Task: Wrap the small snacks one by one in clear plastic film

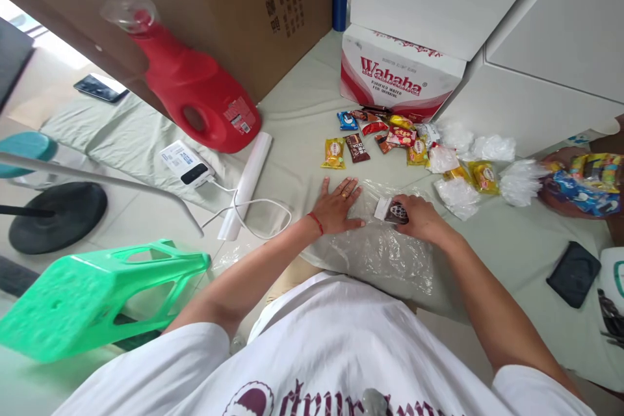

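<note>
A clear plastic bag (pixel 377 250) lies flat on the pale green cloth in front of me. My left hand (pixel 338 206) rests palm down on the bag's left edge, fingers spread, a ring on one finger and a red band at the wrist. My right hand (pixel 420 218) is closed around a small dark snack packet (pixel 394 211) at the bag's upper right part. Beyond the bag lies a scatter of small wrapped snacks (pixel 385 136) in yellow, red, brown and blue.
A Wahaha carton (pixel 400 75) stands behind the snacks, with crumpled clear bags (pixel 480 172) to its right. A red detergent jug (pixel 195 88), power bank (pixel 188 166) with cable, green stool (pixel 92 296), black phone (pixel 572 273) and another person's hand holding snacks (pixel 582 188) surround the area.
</note>
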{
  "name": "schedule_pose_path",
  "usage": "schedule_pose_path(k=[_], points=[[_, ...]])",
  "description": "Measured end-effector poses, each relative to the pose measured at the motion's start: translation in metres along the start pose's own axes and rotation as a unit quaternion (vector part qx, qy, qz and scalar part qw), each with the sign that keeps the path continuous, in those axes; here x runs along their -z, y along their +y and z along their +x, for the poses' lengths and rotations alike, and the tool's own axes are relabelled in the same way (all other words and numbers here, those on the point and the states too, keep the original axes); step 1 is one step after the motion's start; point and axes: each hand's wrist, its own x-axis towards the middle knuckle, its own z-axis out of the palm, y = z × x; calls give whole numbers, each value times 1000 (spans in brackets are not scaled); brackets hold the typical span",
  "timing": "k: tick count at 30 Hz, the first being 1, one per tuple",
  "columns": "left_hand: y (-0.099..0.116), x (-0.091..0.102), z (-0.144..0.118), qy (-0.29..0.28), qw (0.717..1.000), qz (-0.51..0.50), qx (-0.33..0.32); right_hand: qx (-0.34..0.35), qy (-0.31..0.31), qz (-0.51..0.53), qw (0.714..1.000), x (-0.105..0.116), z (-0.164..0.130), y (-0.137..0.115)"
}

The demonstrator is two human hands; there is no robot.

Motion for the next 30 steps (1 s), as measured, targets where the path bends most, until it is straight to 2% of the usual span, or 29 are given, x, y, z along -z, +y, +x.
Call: schedule_pose_path(k=[5,7,14,19,22,25,27,30], points=[[-2,-5,1,7,1000,1,-6,63,89,29,994,9,-18,1],[-3,-6,0,11,1000,5,-9,74,106,19,991,8,-18,-2],[-3,-5,0,9,1000,5,-8,46,27,-65,996,-6,-8,1],[-2,-2,0,-6,1000,0,-2,-10,24,-43,999,-7,-12,15],[-2,-2,1,-11,1000,-2,0,22,51,35,998,-1,-19,28],[-3,-3,1,-7,1000,-1,-3,64,109,116,985,13,-32,35],[-3,-5,0,-4,1000,3,-5,84,140,133,978,22,-39,29],[-3,-5,0,-3,1000,12,-5,127,126,104,978,22,-39,3]])
